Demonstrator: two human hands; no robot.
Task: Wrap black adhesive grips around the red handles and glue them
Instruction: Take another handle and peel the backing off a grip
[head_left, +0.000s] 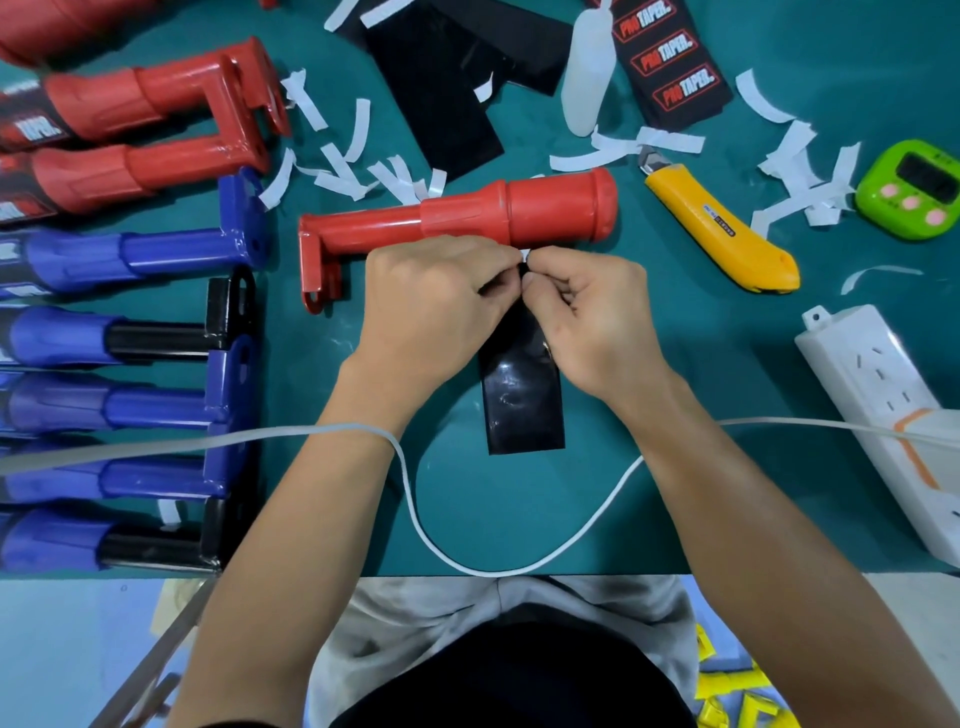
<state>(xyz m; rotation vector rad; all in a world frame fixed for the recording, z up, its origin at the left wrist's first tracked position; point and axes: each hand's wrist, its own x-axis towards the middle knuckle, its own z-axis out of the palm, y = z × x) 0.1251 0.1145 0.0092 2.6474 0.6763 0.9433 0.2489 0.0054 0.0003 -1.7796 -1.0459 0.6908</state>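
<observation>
Both hands met at the far end of a glossy black adhesive grip (522, 400) lying on the green mat (727, 364); the left hand (436, 301) and right hand (597, 312) pinched its top edge with curled fingertips; a bare red handle (467, 218) lay just beyond them, a yellow utility knife (722, 228) to its right.

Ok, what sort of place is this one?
Probably an assembly workbench: red handles and blue handles line a green mat, with printed grips, peeled backing strips and a utility knife; the left hand and right hand pinch a black grip.
</observation>
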